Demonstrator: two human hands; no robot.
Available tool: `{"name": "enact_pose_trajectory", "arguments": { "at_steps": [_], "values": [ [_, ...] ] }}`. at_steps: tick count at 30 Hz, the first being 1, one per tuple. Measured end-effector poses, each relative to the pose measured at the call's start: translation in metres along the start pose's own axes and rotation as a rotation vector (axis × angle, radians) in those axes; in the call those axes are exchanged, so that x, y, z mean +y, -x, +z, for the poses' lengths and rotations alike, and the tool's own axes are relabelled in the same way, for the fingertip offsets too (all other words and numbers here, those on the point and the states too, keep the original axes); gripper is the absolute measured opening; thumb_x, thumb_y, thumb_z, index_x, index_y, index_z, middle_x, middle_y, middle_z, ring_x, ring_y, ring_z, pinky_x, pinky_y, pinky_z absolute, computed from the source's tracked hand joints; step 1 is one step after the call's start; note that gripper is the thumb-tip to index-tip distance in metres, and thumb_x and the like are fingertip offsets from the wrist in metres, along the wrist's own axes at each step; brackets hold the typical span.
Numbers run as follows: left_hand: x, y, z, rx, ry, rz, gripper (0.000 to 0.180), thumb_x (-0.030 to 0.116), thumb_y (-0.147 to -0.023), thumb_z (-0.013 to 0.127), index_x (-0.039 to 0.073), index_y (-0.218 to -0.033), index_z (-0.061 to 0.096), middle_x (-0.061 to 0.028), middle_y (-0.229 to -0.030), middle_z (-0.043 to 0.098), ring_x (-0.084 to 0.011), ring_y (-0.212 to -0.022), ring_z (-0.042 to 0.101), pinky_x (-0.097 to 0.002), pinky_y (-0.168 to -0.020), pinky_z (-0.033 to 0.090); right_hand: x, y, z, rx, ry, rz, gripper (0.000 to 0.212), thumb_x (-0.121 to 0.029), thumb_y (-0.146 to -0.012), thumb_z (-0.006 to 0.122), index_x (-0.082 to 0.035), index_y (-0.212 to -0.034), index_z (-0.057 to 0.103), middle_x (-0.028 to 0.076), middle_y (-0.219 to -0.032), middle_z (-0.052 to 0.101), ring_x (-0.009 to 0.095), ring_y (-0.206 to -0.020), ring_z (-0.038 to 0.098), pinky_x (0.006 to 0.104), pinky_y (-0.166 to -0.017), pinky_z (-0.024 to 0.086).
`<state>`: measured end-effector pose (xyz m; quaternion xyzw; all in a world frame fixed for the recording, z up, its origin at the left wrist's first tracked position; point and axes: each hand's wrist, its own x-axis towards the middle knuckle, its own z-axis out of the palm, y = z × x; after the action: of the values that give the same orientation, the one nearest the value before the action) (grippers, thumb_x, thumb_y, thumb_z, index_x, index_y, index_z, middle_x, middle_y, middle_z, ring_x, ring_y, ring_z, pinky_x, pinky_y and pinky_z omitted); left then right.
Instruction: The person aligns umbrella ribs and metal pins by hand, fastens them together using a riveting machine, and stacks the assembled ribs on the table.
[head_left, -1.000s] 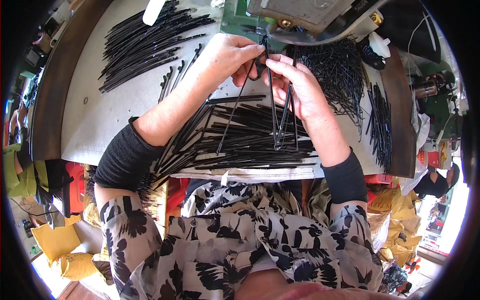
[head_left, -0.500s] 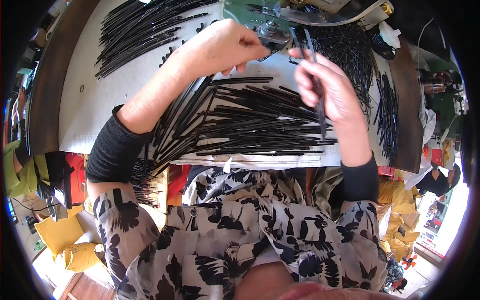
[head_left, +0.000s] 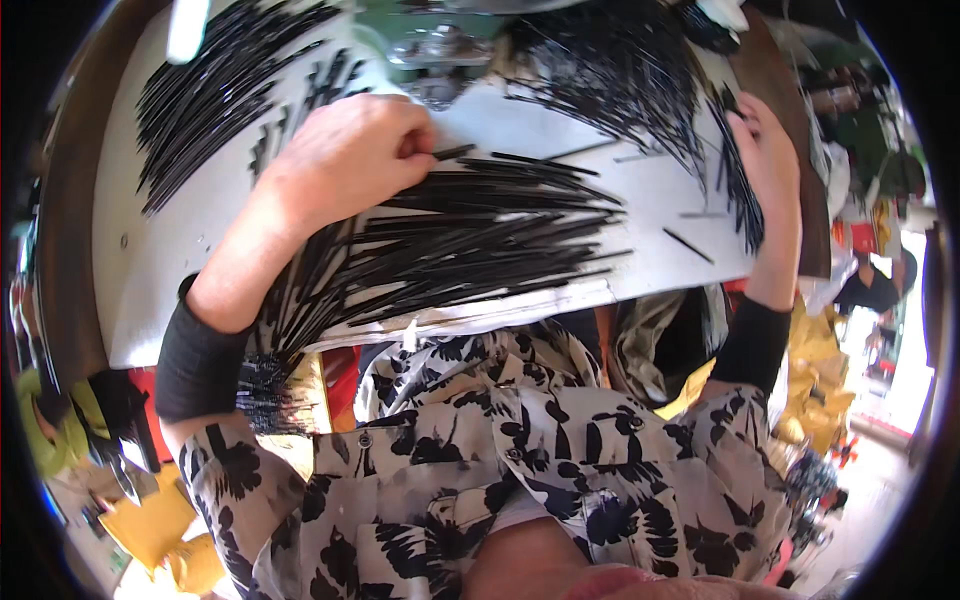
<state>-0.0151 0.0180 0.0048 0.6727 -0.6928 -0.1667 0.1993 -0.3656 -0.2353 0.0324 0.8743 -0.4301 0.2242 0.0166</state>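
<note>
My left hand [head_left: 350,155] is above the far left end of the middle pile of long, thin black strips [head_left: 470,225]. Its fingers are curled closed; whatever they may hold is hidden. A short dark strip end [head_left: 456,153] shows beside its fingertips. My right hand [head_left: 770,150] is far out at the right side of the table, over a narrow row of black strips [head_left: 736,170]. Its thumb and fingers are apart, resting at the row's edge, and I see nothing held in them.
A green machine bed with metal fittings [head_left: 440,50] stands at the far middle. Another strip pile [head_left: 215,95] lies far left, and a tangle of thin black strands [head_left: 610,75] far right. One loose strip [head_left: 688,246] lies near right. Dark edging [head_left: 790,150] bounds the table's right side.
My right hand has moved right from the machine to the side row and no longer holds the long black strip. My left hand has come nearer and left, its fingers more curled. The view has shifted.
</note>
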Motion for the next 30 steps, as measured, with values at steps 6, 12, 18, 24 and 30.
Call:
{"name": "enact_pose_trajectory", "arguments": {
  "at_steps": [6, 12, 18, 24, 30],
  "values": [
    [0.005, -0.001, -0.005, -0.011, 0.018, -0.024, 0.016, 0.016, -0.075, 0.066, 0.003, -0.084, 0.063, -0.0065, -0.072, 0.062, -0.0176, -0.058, 0.053, -0.0311, -0.057, 0.044, -0.055, 0.016, -0.021, -0.56, -0.073, 0.086, 0.027, -0.017, -0.076, 0.061, -0.004, -0.1, 0.059, 0.012, -0.088, 0.065, 0.028, -0.082, 0.062, 0.0328, -0.073, 0.047],
    [0.015, -0.003, -0.012, -0.002, 0.173, -0.204, 0.017, 0.015, -0.077, 0.064, 0.0, -0.085, 0.063, -0.0092, -0.071, 0.064, -0.0173, -0.055, 0.054, -0.0288, -0.057, 0.045, -0.061, 0.068, -0.046, -0.68, 0.145, -0.154, 0.053, -0.015, -0.066, 0.065, -0.008, -0.116, 0.05, 0.014, -0.104, 0.059, 0.033, -0.09, 0.059, 0.0384, -0.076, 0.047],
    [0.001, -0.005, -0.002, 0.054, 0.305, -0.193, 0.018, 0.014, -0.079, 0.064, 0.0, -0.09, 0.063, -0.0056, -0.07, 0.062, -0.0098, -0.056, 0.051, -0.0248, -0.055, 0.043, -0.057, 0.075, -0.033, -0.618, 0.1, -0.119, 0.02, -0.005, -0.069, 0.061, -0.003, -0.089, 0.057, 0.01, -0.077, 0.06, 0.027, -0.068, 0.059, 0.0368, -0.065, 0.048],
    [-0.005, -0.009, 0.003, 0.078, 0.362, -0.228, 0.024, 0.014, -0.079, 0.065, 0.0, -0.099, 0.064, -0.0033, -0.071, 0.06, -0.0071, -0.057, 0.048, -0.0233, -0.054, 0.041, -0.125, 0.056, 0.001, -0.607, -0.109, -0.33, 0.009, -0.004, -0.075, 0.059, -0.004, -0.084, 0.059, 0.009, -0.077, 0.062, 0.021, -0.069, 0.061, 0.0332, -0.064, 0.049],
    [-0.006, -0.008, 0.001, 0.093, 0.296, -0.226, 0.027, 0.016, -0.079, 0.066, -0.001, -0.1, 0.065, -0.0039, -0.072, 0.06, -0.0072, -0.058, 0.048, -0.0237, -0.054, 0.041, -0.127, 0.04, 0.013, -0.529, -0.422, -0.262, 0.016, -0.005, -0.079, 0.057, -0.002, -0.095, 0.06, 0.009, -0.09, 0.064, 0.018, -0.075, 0.063, 0.0297, -0.07, 0.05]
  ]
}}
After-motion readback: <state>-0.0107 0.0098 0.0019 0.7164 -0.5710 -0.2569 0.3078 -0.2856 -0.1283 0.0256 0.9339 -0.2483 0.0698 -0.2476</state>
